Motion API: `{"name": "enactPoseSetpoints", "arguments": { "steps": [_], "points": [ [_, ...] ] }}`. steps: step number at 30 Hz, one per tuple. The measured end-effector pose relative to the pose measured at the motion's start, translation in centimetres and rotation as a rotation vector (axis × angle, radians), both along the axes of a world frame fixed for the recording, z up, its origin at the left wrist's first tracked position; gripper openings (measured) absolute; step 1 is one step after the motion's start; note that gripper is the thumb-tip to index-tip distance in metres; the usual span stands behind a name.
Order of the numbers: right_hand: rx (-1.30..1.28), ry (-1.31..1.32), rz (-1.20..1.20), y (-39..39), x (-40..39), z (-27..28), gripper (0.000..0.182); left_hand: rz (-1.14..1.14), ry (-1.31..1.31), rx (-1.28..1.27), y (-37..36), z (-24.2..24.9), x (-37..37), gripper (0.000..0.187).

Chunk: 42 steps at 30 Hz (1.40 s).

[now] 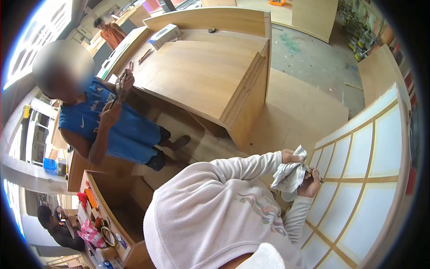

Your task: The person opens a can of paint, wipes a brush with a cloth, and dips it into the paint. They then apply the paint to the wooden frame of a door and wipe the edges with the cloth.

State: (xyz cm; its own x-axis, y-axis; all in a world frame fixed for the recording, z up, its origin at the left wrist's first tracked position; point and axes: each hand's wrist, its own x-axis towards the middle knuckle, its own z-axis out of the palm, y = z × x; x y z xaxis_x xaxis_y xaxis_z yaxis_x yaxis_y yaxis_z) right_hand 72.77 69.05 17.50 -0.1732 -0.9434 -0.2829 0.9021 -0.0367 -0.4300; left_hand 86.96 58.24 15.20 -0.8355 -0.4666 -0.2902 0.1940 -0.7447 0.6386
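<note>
Workshop scene, seen from above. A person in a white long-sleeved top stands at lower centre, both arms reaching toward a big lattice panel (358,170) on the right: pale panes w/ a thin wooden grid, set at a slant.

Left hand (291,157) is closed around the top of a crumpled grey-white rag (290,174), fingers wrapped over the cloth. Right hand (311,183) sits just below, curled tight against the rag's lower side. A thin dark stick-like tool (320,180) pokes out between its fingers; can't tell what it is. Rag is bunched between the 2 hands, right beside the panel's near edge, over the wood floor.

Nearby, upper left, a co-worker in a blue shirt (112,130) sits w/ both hands raised, pinching something small (119,86) that is too blurred to name. Behind that person is a large plywood desk unit (201,76), light brown. On its top lie a flat white box (164,36) and a small roll of tape (211,30), well apart.

Further back, top left, another person in an orange top (112,33). Bottom left, a 3rd person in dark clothes (58,228), near a shelf of small coloured items (96,228).
</note>
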Motion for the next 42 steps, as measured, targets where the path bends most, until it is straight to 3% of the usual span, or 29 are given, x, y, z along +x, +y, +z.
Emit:
{"name": "enactPoseSetpoints", "arguments": {
  "steps": [1,3,5,7,11,17,20,21,23,26,27,29,30,33,37,42],
  "points": [
    [0.054,0.137,-0.115,-0.1,-0.3,0.3,0.005,0.013,-0.002,-0.001,-0.1,-0.4,-1.1,0.021],
    [0.099,0.273,-0.222,-0.5,-0.6,0.8,0.006,0.092,-0.361,-0.124,-0.5,-0.4,-2.7,0.022],
    [0.09,0.428,-0.37,-0.4,-1.1,1.2,0.006,0.083,-0.34,-0.091,-0.8,-0.5,-3.6,0.021],
    [0.091,0.419,-0.353,-0.4,-1.9,1.9,0.008,-0.016,-0.103,-0.022,-1.5,-1.2,-4.7,0.022],
    [0.124,0.21,-0.274,-1.0,-4.4,2.3,0.011,-0.087,-0.039,0.025,-2.6,-0.4,-7.4,0.022],
    [0.132,0.149,-0.28,-5.0,-9.3,0.9,0.013,0.041,-0.306,-0.477,-6.5,4.2,-10.6,0.026],
    [0.208,0.183,-0.379,-9.7,-10.9,1.8,0.013,0.14,-0.163,-0.494,-10.9,2.0,-14.7,0.025],
    [0.226,0.154,-0.433,-11.6,-11.4,2.2,0.014,0.072,-0.135,-0.497,-12.9,1.9,-15.5,0.024],
    [0.22,0.212,-0.381,-15.5,-12.3,3.5,0.014,0.034,-0.098,-0.491,-16.6,2.8,-16.3,0.023],
    [0.101,0.069,-0.174,-21.3,-15.1,3.4,0.017,-0.013,0.016,-0.382,-22.2,7.0,-15.5,0.023],
    [0.103,0.071,-0.146,-23.6,-15.0,3.7,0.017,0.014,0.012,-0.379,-23.9,6.9,-15.3,0.023],
    [0.218,0.355,-0.309,-28.1,-14.4,4.1,0.019,0.063,0.057,-0.378,-27.3,6.4,-15.4,0.023],
    [0.061,0.299,-0.127,-29.7,-14.9,4.0,0.019,0.104,0.079,-0.384,-28.8,6.1,-15.3,0.022],
    [0.136,0.298,-0.116,-34.9,-15.0,3.4,0.019,0.233,0.132,-0.44,-32.0,6.1,-13.3,0.023],
    [0.07,0.282,0.058,-41.3,-11.9,3.6,0.019,0.385,-0.038,-0.489,-34.8,7.3,-8.4,0.023],
    [-0.178,-0.055,0.639,-50.3,-9.8,1.5,0.013,0.585,-0.192,-0.391,-38.2,6.4,-4.6,0.026]
  ]
}}
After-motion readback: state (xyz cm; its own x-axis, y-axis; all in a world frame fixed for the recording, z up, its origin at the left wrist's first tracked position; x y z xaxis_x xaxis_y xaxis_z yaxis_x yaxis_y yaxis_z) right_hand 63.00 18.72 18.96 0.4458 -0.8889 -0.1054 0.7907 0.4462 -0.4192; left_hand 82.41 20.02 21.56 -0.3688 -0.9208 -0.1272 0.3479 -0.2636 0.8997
